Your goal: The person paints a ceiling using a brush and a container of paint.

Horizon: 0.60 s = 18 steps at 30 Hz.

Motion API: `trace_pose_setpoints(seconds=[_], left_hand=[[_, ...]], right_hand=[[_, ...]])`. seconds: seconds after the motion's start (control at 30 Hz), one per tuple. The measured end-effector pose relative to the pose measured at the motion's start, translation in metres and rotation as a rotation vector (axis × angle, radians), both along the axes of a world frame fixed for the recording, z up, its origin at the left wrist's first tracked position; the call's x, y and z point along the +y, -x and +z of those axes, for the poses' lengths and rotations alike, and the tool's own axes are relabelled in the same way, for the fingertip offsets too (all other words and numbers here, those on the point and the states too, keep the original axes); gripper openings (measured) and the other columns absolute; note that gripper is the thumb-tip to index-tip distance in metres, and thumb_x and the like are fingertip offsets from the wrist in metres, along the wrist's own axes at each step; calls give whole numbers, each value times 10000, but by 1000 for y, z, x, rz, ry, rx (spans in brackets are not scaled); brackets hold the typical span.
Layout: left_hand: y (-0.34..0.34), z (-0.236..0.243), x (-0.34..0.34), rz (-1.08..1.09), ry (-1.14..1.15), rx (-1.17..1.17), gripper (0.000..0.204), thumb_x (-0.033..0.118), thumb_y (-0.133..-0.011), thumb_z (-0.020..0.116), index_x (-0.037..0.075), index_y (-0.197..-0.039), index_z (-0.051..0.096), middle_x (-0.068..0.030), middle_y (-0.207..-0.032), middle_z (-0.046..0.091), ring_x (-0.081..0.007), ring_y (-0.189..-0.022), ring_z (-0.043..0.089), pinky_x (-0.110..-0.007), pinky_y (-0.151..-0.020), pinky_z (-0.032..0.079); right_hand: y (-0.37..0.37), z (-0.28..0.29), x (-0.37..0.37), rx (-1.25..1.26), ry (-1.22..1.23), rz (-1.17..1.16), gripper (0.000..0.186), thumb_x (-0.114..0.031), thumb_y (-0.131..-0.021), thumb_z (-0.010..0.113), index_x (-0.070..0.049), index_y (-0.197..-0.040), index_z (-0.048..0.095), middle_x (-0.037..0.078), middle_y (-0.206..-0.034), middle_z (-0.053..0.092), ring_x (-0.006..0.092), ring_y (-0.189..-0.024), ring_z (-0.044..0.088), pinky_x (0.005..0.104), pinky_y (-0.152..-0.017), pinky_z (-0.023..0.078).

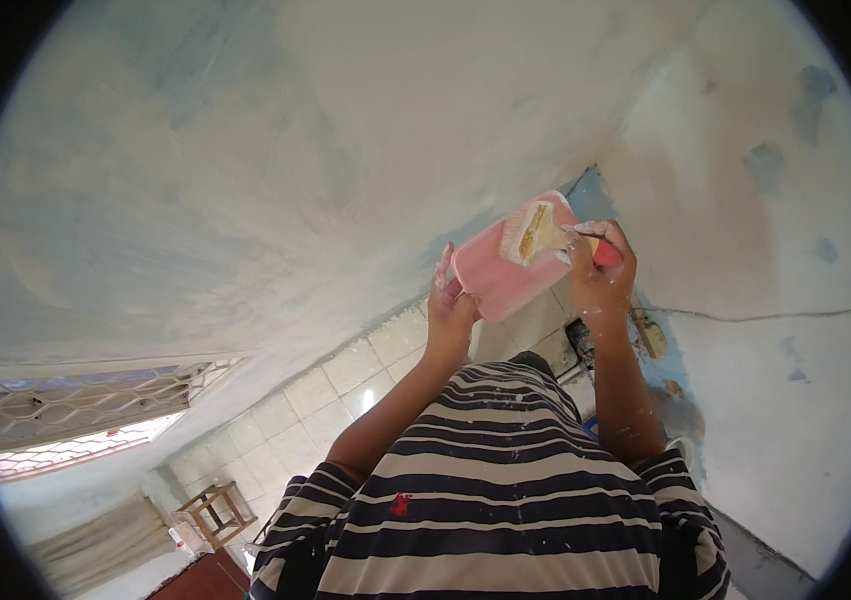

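Observation:
In front of my chest I hold a pink, rounded rectangular plastic tray or tub; whether it is flat or hollow is hard to tell. My left hand is closed on its left end, fingers at the edge and thumb on the near side. A wide paintbrush with pale bristles, a yellowish body and a red handle end lies across the pink surface. My right hand is closed round the brush's handle, the red end showing past the fingers. White smears cover the fingers of both hands.
Ahead rises a wall with patchy white coating over blue; another wall meets it at right, with a crack across it. Pale floor tiles lie below. At left are a grilled window and a wooden stool.

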State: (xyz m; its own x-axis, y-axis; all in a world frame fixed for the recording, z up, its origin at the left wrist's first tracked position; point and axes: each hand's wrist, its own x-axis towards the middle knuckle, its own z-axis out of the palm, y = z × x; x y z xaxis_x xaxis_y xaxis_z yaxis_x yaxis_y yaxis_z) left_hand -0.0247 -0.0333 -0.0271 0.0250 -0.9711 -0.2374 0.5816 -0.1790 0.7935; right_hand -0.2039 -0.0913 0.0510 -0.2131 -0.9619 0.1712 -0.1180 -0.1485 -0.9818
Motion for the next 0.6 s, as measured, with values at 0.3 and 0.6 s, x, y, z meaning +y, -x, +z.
trace_pose_setpoints(seconds=[0.3, 0.6], left_hand=[[69, 4, -20, 42, 59, 182, 795, 38, -905, 424, 136, -1572, 2, -109, -1438, 419, -209, -1269, 495, -394, -1003, 485], [148, 17, -27, 54, 59, 0, 820, 7, -879, 412, 146, -1580, 10, -103, -1416, 446, -177, -1213, 520, -343, -977, 482]], right_hand=[[75, 9, -22, -88, 32, -12, 41, 1, -886, 590, 4, -886, 549, 72, -898, 586, 123, -854, 617, 296, -690, 605], [139, 14, -41, -131, -210, 324, 77, 4, -876, 596, -11, -867, 521, 62, -839, 586, 134, -790, 637, 296, -670, 610]])
